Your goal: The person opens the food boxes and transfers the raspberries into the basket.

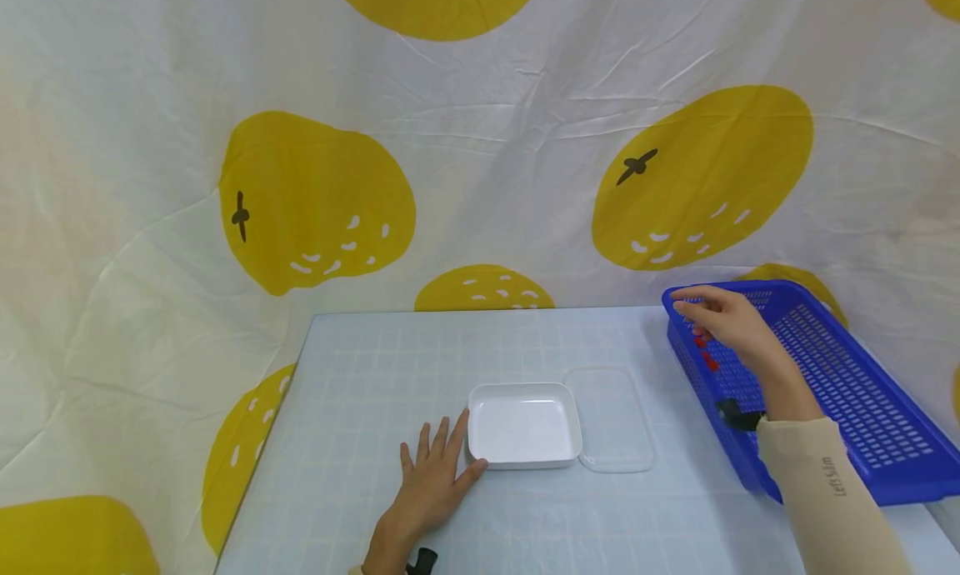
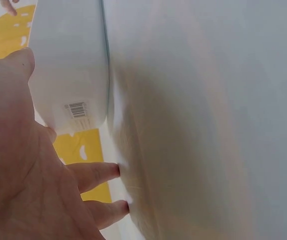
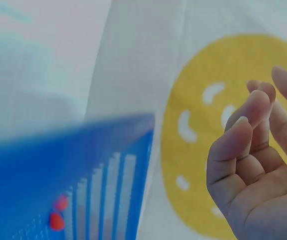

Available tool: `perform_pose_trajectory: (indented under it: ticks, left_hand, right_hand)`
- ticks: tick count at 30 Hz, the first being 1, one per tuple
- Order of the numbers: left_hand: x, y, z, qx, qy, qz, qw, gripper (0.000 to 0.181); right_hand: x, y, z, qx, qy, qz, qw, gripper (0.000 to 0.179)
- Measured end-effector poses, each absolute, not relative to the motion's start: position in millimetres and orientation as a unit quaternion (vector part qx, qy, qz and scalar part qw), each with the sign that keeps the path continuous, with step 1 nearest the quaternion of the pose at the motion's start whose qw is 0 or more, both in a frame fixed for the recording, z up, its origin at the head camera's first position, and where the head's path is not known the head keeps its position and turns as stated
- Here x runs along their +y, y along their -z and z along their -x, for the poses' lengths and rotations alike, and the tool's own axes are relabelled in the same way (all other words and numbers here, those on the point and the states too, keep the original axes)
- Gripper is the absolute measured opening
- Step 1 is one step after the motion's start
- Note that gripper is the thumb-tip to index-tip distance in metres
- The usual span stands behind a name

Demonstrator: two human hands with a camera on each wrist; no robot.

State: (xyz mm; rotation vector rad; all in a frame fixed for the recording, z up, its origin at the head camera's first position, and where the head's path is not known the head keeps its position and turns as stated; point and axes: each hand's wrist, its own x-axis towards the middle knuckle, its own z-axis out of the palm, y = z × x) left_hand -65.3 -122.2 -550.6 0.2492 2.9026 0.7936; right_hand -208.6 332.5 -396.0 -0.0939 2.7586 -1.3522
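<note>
My left hand (image 1: 431,483) lies spread on the tabletop, its thumb and index finger touching the left side of a white rectangular dish (image 1: 525,425). In the left wrist view the dish's side wall (image 2: 68,55) shows a barcode label. My right hand (image 1: 731,325) is over the far left part of a blue plastic basket (image 1: 862,375), fingers loosely bent and nothing between them. Small red things (image 1: 710,361) are in the basket below that hand; they appear again as red round pieces (image 3: 57,221) in the right wrist view.
A clear flat lid (image 1: 615,421) lies against the dish's right side. The table (image 1: 390,358) has a pale checked cover. Behind it hangs a white cloth (image 1: 487,183) printed with yellow fruit shapes. The basket stands at the table's right edge.
</note>
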Motion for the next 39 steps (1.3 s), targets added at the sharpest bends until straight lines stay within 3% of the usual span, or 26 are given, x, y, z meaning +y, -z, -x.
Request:
perform_pose_trajectory:
  ticks: [18, 39]
  left_hand:
    - [-123, 555, 65, 0.959, -0.263, -0.082, 0.060, 0.082]
    - [-121, 554, 66, 0.962, -0.256, -0.076, 0.063, 0.084]
  right_hand:
    - [256, 412, 187, 0.863, 0.498, 0.083, 0.032, 0.037]
    - [176, 470, 158, 0.801, 0.583, 0.113, 0.077, 0.024]
